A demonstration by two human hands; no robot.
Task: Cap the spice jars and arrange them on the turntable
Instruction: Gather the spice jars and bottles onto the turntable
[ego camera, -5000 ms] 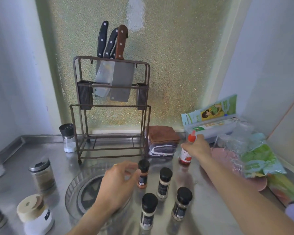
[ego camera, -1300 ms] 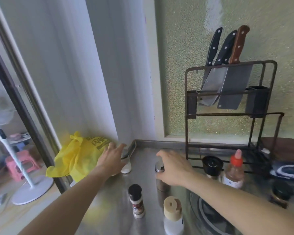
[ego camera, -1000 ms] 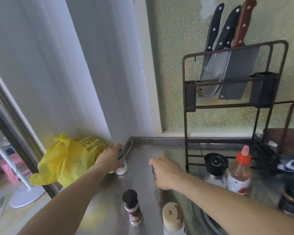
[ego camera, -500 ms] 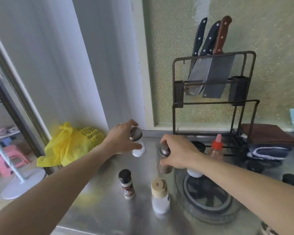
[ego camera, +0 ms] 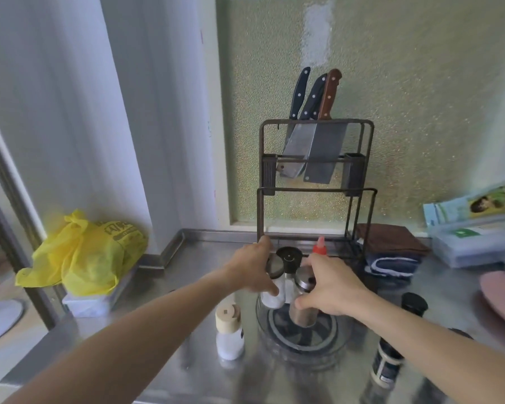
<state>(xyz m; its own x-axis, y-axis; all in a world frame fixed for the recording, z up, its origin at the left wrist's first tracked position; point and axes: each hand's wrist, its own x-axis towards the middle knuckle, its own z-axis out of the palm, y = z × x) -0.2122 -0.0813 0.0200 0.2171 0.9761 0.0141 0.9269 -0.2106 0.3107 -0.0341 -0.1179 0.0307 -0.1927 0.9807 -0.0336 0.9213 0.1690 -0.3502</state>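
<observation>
My left hand (ego camera: 252, 268) grips a small glass jar of white powder (ego camera: 274, 295) with a metal lid, at the back left of the clear turntable (ego camera: 301, 342). My right hand (ego camera: 330, 287) holds a taller glass jar (ego camera: 303, 312) with a steel lid over the turntable's middle. Between them at the back stand a black-capped jar (ego camera: 288, 259) and a red-capped bottle (ego camera: 319, 246). A white jar with a beige cap (ego camera: 229, 333) stands left of the turntable. Black-capped spice jars (ego camera: 387, 363) stand on the right.
A brown wire knife rack (ego camera: 315, 182) with three knives stands behind the turntable. Folded cloths (ego camera: 388, 252) lie to its right, boxes (ego camera: 475, 225) beyond. A yellow bag (ego camera: 85, 255) sits on a container at the left counter edge. A pink plate (ego camera: 502, 295) is far right.
Both hands have carried their jars right and down, from the counter's back left onto the turntable. The view has swung right.
</observation>
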